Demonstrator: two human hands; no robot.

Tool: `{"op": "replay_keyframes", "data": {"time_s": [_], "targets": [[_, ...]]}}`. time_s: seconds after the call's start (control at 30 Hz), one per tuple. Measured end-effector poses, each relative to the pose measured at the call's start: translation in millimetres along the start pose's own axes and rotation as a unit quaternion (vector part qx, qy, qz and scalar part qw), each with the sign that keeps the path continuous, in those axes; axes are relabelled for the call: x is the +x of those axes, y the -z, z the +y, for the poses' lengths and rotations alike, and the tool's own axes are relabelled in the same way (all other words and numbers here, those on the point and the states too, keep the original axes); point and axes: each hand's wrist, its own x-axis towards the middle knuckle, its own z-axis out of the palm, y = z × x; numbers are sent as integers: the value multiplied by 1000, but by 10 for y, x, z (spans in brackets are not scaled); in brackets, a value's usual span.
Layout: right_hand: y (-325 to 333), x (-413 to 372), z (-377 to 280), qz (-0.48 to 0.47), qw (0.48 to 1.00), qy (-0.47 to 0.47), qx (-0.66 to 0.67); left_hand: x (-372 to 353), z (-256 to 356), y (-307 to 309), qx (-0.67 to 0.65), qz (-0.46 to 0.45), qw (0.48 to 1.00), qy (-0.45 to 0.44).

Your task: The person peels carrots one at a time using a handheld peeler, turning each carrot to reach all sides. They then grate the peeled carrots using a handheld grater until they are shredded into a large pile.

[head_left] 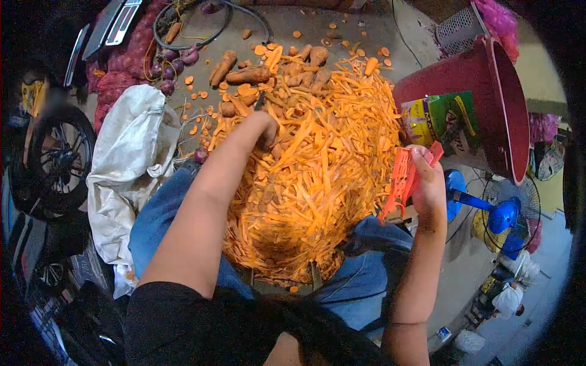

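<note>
A big heap of orange carrot strips [317, 183] rises between my knees. My left hand [266, 131] reaches down into its upper left part with curled fingers; what they close on is hidden. Just above that hand a dark handle-like piece [260, 100] sticks up. Whole unpeeled carrots [249, 74] and cut carrot ends lie along the far side of the heap. My right hand [427, 180], at the heap's right edge, is wrapped round a red plastic slicer [401, 177] with a slotted frame, held tilted up.
A large dark red bucket [448, 85] lies on its side at right. Behind it stands a blue fan [503, 213]. A white sack [131, 158], red onions [189, 57] and net bags are at left, near a motorbike wheel [61, 158]. Farther off, a person [508, 300] is at lower right.
</note>
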Motion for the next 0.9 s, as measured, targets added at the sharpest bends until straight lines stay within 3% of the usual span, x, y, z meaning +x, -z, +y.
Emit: {"op": "replay_keyframes", "data": {"time_s": [0.07, 0.17, 0.27, 0.3, 0.37, 0.4, 0.43, 0.5, 0.53, 0.57, 0.77, 0.9], "targets": [[-22, -27, -17, -9, 1000, -5, 3, 230, -111, -161, 54, 40, 998, -18], [-112, -109, -51, -15, 999, 33, 3, 317, -261, -309, -65, 206, 968, -131], [-77, -163, -19, 6, 999, 33, -2, 277, -402, -275, -38, 262, 942, -207], [-36, -170, 7, 4, 999, 38, 0, 190, -399, -280, -35, 265, 941, -205], [29, -180, 46, -8, 999, 43, 7, 1, -373, -296, -256, 168, 927, -219], [34, -201, 40, -10, 999, 49, 9, -16, -355, -343, -371, 159, 873, -275], [31, -223, 22, -2, 999, 42, -5, -246, -251, -340, -366, 166, 874, -274], [22, -246, -7, 5, 999, 48, -14, -722, 12, -311, -450, 127, 823, -322], [12, -240, -3, 5, 997, 74, -14, -856, 134, -332, -415, 186, 813, -363], [-5, -255, -5, 5, 995, 100, -13, -1158, 295, -333, -435, 154, 808, -367], [-158, -406, 73, -31, 986, 162, 38, -2041, 870, -544, -353, 225, 819, -393], [-189, -563, 112, -9, 988, 150, 17, -2412, 1008, -898, -301, 260, 783, -478]]}}
